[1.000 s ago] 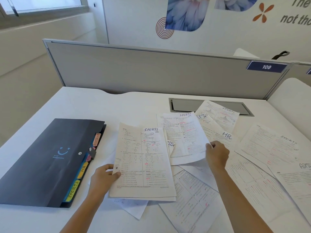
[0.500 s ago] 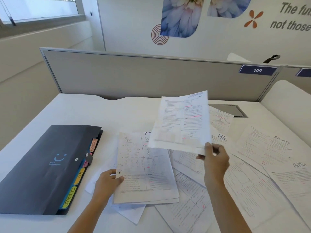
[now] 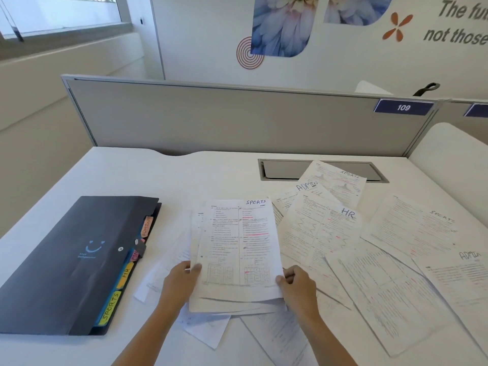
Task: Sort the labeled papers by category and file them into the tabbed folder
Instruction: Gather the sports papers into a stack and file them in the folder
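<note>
Both forearms reach in from the lower edge. The left hand (image 3: 182, 281) grips the lower left edge of a small stack of sheets (image 3: 239, 249), thumb on top. The right hand (image 3: 299, 287) pinches the lower right corner with curled fingers. The stack sits over other loose papers mid-surface, and its top page is headed "SPORTS" in blue handwriting.

To the right, overlapping pages fan out: an HR sheet (image 3: 317, 233), an ADMIN sheet (image 3: 298, 192) behind it, a far SPORTS sheet (image 3: 338, 182) lying partly over a grey cable hatch (image 3: 285, 169), a right SPORTS sheet (image 3: 417, 228), and another marked "ADMIN" at the right edge (image 3: 462, 276).

To the left lies the dark tabbed folder (image 3: 79, 260), closed, with a smiling-face logo. Its coloured tabs read "ADMIN", "HR" and "SPORTS"; a pink one is half hidden.

The white surface (image 3: 184, 175) ends at a grey divider panel (image 3: 237, 120) carrying a blue plate (image 3: 403, 107) reading "109". The wall behind shows flower prints and the words "not those".
</note>
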A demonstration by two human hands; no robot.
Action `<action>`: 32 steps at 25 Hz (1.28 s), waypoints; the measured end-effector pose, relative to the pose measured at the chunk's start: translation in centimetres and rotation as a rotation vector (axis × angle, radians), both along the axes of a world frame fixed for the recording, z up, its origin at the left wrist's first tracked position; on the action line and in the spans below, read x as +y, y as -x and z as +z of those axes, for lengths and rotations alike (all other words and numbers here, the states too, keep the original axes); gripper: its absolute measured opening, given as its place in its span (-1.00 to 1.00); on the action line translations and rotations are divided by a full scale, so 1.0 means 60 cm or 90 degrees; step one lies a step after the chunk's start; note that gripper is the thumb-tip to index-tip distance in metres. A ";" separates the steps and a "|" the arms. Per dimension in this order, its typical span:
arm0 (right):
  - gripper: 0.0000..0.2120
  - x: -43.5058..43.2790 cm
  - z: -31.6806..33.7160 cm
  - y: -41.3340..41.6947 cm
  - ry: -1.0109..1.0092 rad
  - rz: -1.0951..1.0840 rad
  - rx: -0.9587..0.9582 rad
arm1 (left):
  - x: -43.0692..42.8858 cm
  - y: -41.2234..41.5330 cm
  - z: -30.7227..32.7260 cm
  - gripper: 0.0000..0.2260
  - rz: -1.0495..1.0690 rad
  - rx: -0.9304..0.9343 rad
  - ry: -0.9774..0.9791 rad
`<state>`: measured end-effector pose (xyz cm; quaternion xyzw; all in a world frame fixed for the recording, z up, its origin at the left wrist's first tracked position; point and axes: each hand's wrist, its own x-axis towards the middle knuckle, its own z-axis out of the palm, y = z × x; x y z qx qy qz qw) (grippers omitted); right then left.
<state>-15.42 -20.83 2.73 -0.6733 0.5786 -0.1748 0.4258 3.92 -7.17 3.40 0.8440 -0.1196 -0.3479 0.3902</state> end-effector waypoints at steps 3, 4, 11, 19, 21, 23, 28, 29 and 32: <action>-0.90 -0.015 0.008 0.005 0.087 0.017 0.000 | -0.005 0.010 0.002 -0.74 -0.030 -0.047 0.001; -0.85 -0.025 0.011 0.009 0.130 0.004 -0.001 | -0.004 0.012 0.004 -0.75 -0.020 -0.062 0.019; -0.46 -0.135 -0.022 0.067 0.170 0.016 0.234 | 0.003 0.016 0.039 -0.82 0.026 -0.121 0.144; -0.40 -0.097 -0.041 0.072 0.129 0.176 0.151 | -0.024 0.036 0.036 -0.82 -0.015 -0.084 0.174; -0.44 -0.095 -0.030 0.084 0.090 0.108 0.019 | -0.031 0.045 0.036 -0.84 -0.033 -0.081 0.177; -0.53 -0.106 -0.017 0.112 0.158 0.007 -0.033 | -0.034 0.051 0.037 -0.85 -0.051 -0.083 0.180; -0.59 -0.207 0.018 0.216 0.265 -0.114 0.097 | -0.034 0.062 0.034 -0.83 -0.082 -0.064 0.178; -0.56 -0.235 0.022 0.231 0.268 -0.097 0.164 | -0.036 0.064 0.032 -0.83 -0.086 -0.062 0.179; -0.46 -0.314 0.035 0.258 0.246 -0.005 0.323 | -0.039 0.073 0.032 -0.85 -0.099 -0.058 0.181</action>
